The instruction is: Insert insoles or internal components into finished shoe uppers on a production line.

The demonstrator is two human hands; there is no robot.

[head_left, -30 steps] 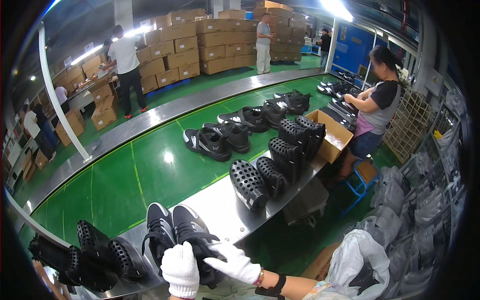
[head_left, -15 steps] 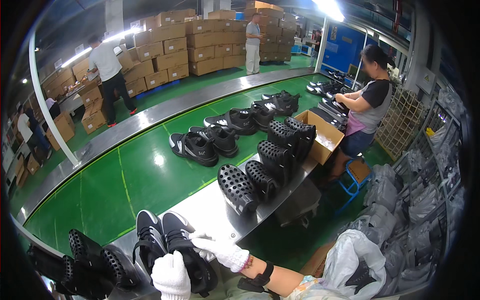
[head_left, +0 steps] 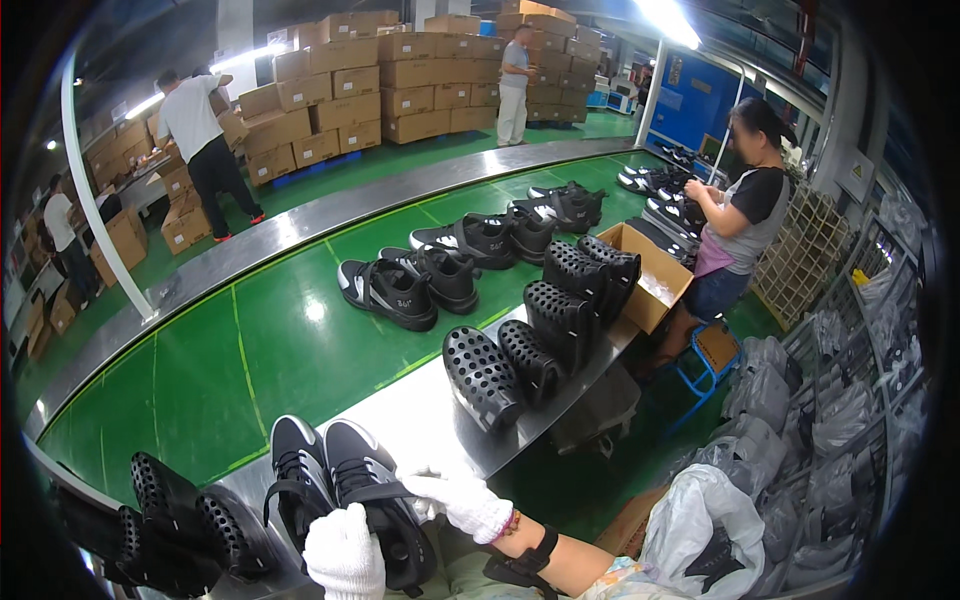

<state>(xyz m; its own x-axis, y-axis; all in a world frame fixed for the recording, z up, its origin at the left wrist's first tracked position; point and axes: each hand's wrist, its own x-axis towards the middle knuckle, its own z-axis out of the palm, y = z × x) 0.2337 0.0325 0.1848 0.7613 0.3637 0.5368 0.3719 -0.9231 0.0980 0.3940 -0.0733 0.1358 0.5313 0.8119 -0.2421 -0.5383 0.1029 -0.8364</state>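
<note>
A pair of black sneakers with white-grey toe trim stands on the metal ledge in front of me, the left sneaker (head_left: 297, 468) and the right sneaker (head_left: 362, 462) side by side, toes pointing away. A black strap (head_left: 376, 492) crosses the right sneaker below its laces. My right hand (head_left: 462, 503), in a white knitted glove, has its fingers closed on the outer end of that strap. Gloved likewise, my left hand (head_left: 345, 555) is balled up against the inner side of the right sneaker's opening; what its fingers hold is hidden.
Black boot-shaped pieces with round holes (head_left: 482, 372) stand right on the ledge; similar ones (head_left: 160, 490) stand left. Finished-looking sneakers (head_left: 400, 290) line the green belt (head_left: 200, 360). Beyond an open carton (head_left: 640, 265), a co-worker (head_left: 745, 200) handles shoes. Grey plastic-wrapped bundles fill a rack (head_left: 880, 370).
My right hand has shifted slightly right and down, and the strap now shows stretched toward it across the right sneaker. My left hand stays nearly in place. The co-worker's hands have risen.
</note>
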